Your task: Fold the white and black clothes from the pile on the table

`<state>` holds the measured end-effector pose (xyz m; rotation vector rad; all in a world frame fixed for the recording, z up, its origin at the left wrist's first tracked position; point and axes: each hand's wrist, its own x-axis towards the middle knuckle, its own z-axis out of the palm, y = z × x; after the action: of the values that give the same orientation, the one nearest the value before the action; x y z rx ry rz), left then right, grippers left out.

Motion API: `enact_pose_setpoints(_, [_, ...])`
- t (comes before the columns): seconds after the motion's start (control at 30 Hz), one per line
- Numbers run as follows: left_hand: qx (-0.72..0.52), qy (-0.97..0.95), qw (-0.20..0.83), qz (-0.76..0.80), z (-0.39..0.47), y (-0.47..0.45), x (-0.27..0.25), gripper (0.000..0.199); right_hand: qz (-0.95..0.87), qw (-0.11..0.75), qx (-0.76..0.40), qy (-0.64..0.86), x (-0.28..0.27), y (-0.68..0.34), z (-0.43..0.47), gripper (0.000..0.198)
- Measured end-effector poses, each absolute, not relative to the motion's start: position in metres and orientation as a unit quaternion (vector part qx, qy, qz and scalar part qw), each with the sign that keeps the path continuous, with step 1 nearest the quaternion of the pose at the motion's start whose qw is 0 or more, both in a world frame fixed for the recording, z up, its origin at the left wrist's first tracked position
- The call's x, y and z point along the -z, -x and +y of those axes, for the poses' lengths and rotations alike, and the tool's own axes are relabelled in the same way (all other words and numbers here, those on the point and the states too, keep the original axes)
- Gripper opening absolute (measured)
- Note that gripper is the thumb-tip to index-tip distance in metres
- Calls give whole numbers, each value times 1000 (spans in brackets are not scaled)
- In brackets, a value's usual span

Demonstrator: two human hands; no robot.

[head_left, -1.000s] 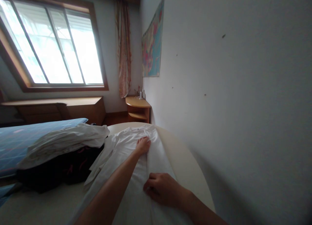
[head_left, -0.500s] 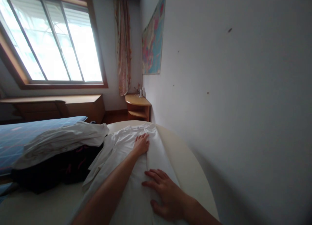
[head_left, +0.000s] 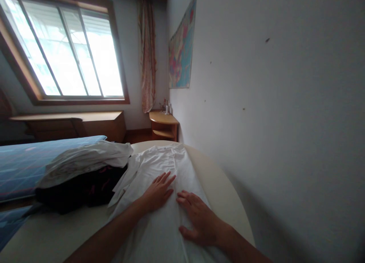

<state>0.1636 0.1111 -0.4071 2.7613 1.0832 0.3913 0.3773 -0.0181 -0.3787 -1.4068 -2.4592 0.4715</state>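
Observation:
A white shirt (head_left: 159, 232) lies spread over a round cream table (head_left: 225, 194), with a lengthwise fold or seam down its middle and wrinkles toward the far end. My left hand (head_left: 158, 191) rests flat on the cloth left of that line, fingers stretched forward. On the other side my right hand (head_left: 198, 219) lies on the shirt with its fingers apart and thumb pointing left. Neither hand grasps anything. One sleeve of the shirt reaches out to the left, close to a dark garment (head_left: 76, 194).
A heap of white cloth (head_left: 88, 160) sits on the dark garment at the table's left. Beyond it is a blue checked mattress (head_left: 25, 164). A plain wall (head_left: 273, 141) runs along the right. A small wooden corner shelf (head_left: 164, 118) and a desk (head_left: 105, 120) stand behind.
My left hand has drawn back toward me along the shirt, now nearly level with my right. The right hand has shifted slightly forward. The view has turned a little left.

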Motion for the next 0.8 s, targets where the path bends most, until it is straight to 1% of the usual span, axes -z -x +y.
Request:
enact_pose_setpoints(0.1, [-107, -926, 69, 354, 91, -143, 406, 54, -850, 147, -165, 478, 376, -383, -22, 69])
enact_pose_setpoints(0.2, [-88, -905, 52, 412, 68, -137, 406, 54, -835, 144, -159, 507, 377, -386, -20, 63])
enact_pose_setpoints(0.33, [-91, -873, 27, 478, 47, -150, 407, 54, -805, 114, -155, 561, 385, -384, -11, 69])
enact_pose_setpoints(0.5, [-102, -871, 34, 480, 37, -163, 399, 53, -818, 87, -143, 550, 389, -391, -9, 71])
enact_pose_setpoints(0.6, [-136, -902, 63, 406, 24, -163, 383, 52, -825, 99, -144, 537, 387, -399, -13, 70])
enact_pose_setpoints(0.73, [-148, -967, 132, 159, -8, -172, 366, 54, -819, 126, -152, 540, 384, -405, -14, 58])
enact_pose_setpoints(0.8, [-139, -978, 146, 55, -22, -183, 373, 45, -815, 135, -159, 541, 382, -406, -12, 54])
